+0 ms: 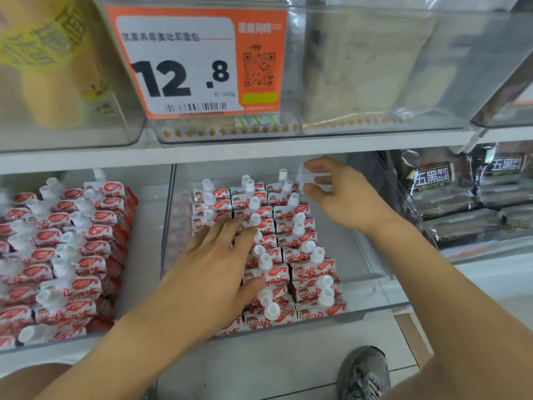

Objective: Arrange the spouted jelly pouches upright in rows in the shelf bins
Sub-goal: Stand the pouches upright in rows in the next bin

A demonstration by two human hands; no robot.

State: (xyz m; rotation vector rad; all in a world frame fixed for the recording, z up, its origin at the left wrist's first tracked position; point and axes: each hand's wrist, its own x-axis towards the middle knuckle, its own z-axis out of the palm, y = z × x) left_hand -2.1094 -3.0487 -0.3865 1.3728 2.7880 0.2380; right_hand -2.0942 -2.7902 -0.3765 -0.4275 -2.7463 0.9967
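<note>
Both forearms reach in from the near edge toward the middle clear bin. Left hand lies flat with fingers spread, pressing down on the pouches of the bin's left row. Right hand hovers near the bin's far right corner, fingers loosely curled and apart, holding nothing, just beside the rearmost white spouts. Red-and-white pouches stand in three rows there, filling the bin from its front wall to the back; a second bin at the left holds more, leaning rather loosely. Overhead hangs an orange price tag; dark bread bags sit to the right. Risk as I judge it: pressing unevenly could tip the left row sideways, and the right hand may knock the back spouts askew.
</note>
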